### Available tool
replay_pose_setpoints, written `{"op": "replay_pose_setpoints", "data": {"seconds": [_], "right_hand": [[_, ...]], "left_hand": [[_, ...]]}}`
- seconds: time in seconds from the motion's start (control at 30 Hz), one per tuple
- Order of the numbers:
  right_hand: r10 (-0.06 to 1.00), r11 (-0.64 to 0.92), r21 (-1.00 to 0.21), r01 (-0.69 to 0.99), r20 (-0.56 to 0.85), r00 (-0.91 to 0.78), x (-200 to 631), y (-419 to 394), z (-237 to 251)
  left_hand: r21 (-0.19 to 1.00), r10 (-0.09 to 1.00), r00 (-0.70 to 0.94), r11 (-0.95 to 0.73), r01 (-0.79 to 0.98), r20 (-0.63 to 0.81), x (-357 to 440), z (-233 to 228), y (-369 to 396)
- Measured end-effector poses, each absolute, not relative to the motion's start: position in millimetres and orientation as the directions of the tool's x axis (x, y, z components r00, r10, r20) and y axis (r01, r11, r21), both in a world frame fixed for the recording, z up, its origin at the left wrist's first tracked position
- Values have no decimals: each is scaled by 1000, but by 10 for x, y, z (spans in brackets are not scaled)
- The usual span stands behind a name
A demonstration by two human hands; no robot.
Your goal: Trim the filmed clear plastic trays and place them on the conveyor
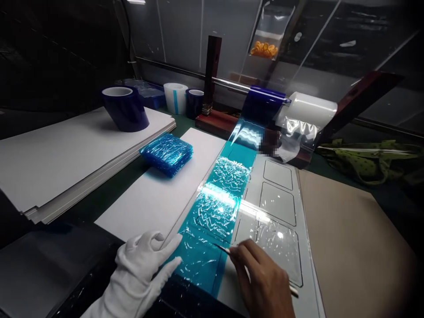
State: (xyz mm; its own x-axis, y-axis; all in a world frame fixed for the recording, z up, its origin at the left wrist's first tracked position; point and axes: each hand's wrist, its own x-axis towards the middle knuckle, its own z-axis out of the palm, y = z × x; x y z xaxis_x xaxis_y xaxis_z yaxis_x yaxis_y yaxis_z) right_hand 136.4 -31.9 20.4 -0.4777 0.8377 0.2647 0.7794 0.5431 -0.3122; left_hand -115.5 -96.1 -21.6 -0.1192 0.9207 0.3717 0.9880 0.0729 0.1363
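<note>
Two hands work at the near edge of the white backing sheet (155, 194). My left hand (141, 269), in a white cloth glove, lies flat with fingers spread, pressing the near end of the long teal-blue strip of wrinkled film (213, 212). My bare right hand (265, 282) pinches thin metal tweezers (222, 249), their tip touching the strip's right edge, beside the clear film panels (278, 203).

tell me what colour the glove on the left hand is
White glove, seen in the head view.
</note>
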Motion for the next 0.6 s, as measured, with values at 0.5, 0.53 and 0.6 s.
{"op": "replay_pose_setpoints", "data": {"seconds": [0.5, 0.53, 0.6], "right_hand": [[795, 607, -85, 790, 50, -605, 607, -14, 261], [799, 602, -85, 794, 46, -600, 709, -33, 267], [808, 589, -78, 805, 45, -587, 989, -92, 272]], "left_hand": [[365, 897, -221, 74, 928, 382, -1167, -226, -1198], [377, 887, -260, 107, 920, 381, -1185, -237, -1234], [483, 846, -411, 219, 848, 339, -1224, -263, -1324]]}}
